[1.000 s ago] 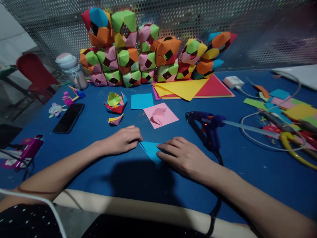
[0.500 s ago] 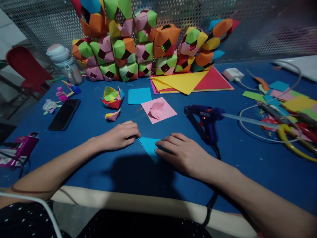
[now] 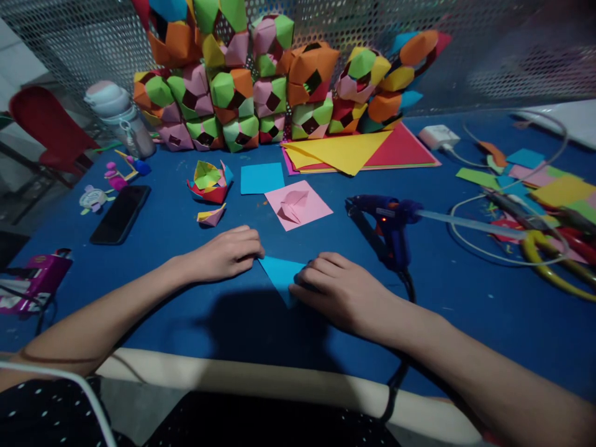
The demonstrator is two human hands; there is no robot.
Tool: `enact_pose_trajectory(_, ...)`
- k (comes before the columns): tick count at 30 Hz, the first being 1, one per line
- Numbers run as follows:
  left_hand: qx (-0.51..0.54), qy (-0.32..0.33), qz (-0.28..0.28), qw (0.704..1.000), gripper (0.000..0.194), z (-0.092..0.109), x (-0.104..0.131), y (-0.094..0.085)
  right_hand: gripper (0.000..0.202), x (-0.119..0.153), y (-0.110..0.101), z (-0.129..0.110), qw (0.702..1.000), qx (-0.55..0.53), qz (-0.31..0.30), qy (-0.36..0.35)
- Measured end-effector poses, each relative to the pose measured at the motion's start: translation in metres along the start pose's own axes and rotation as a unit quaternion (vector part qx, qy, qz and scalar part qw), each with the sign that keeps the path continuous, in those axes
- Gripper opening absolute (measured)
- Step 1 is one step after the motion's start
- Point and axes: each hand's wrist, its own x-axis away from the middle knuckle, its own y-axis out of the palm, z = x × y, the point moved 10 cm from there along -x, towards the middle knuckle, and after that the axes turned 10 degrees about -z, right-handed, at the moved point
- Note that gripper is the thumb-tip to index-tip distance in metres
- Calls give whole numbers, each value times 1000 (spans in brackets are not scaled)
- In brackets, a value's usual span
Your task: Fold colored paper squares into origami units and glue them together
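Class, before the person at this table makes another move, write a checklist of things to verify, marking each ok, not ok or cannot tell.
1. Left hand at the left corner of the folded blue paper: ok.
2. Right hand at the paper's right part: ok.
3. Paper's edges lined up: cannot tell; the right hand covers part of it.
4. Glue gun apart from the paper: ok, it lies farther right.
5. Cord clear of the right forearm: not ok, it passes beneath.
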Motion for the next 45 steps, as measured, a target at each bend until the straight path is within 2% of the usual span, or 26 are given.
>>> enact_pose_trajectory(14, -3, 3, 6, 1000, 20, 0, 0, -1, 30, 0, 5, -1, 1000, -12, -22, -2)
enact_pose_trajectory(21, -4, -6, 9, 1000, 20, 0, 1, -1, 22, 3, 5, -6, 995, -52, -78, -26)
enact_pose_trajectory(27, -2, -21, 10, 1000, 18, -3, 1, 1, 24, 3, 1, -3, 995, -63, -73, -15)
enact_pose_trajectory(31, -10, -37, 7, 999, 18, -3, 2, -6, 23, 3, 2, -2, 995, -61, -76, -11)
enact_pose_trajectory(33, -13, -52, 41, 998, 19, 2, 4, -18, 23, 3, 2, -1, 995, -62, -77, -8)
enact_pose_trajectory(36, 1, -67, 142, 988, 18, 18, 8, -36, 22, 2, 1, -2, 996, -63, -69, -9)
enact_pose_trajectory(38, 6, -38, 148, 988, 16, 38, 5, -28, 23, 1, -1, -3, 996, -63, -62, -12)
enact_pose_trajectory(41, -25, 2, 73, 997, 18, 59, -7, 9, 24, 0, -2, -4, 996, -61, -58, -9)
enact_pose_trajectory(43, -68, -16, 31, 997, 21, 57, -12, 28, 24, 0, -2, -3, 996, -60, -61, -4)
enact_pose_trajectory(45, -97, -37, 10, 995, 24, 46, -14, 34, 23, 0, -2, -2, 996, -62, -70, -1)
